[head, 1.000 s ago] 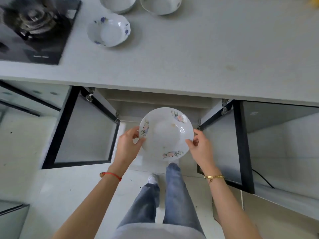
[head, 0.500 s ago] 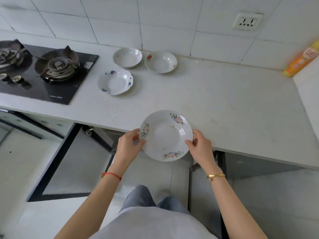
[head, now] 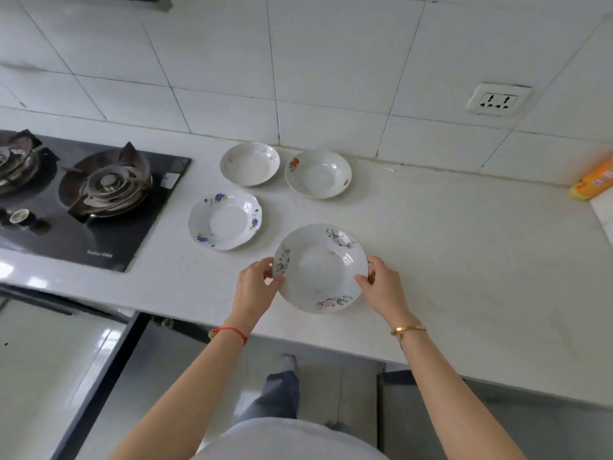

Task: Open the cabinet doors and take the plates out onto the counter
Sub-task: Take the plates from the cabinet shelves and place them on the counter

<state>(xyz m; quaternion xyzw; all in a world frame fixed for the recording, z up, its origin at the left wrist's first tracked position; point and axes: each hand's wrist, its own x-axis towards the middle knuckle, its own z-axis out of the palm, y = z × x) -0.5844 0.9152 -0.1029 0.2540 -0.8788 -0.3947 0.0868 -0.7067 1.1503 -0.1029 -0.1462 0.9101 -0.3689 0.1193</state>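
Observation:
I hold a white plate with pink flowers over the front part of the counter. My left hand grips its left rim and my right hand grips its right rim. Whether the plate touches the counter I cannot tell. Three more plates lie on the counter behind it: a scalloped one with blue flowers, a plain pale one and one with red flowers. Below the counter edge, the left cabinet door and the right cabinet door stand open.
A black gas hob takes up the counter's left end. An orange box lies at the far right by the tiled wall, under a wall socket. My legs stand between the open doors.
Both hands have lifted the pink-flowered plate from in front of the open cabinet up and forward over the counter. My view has risen from the cabinet to the countertop.

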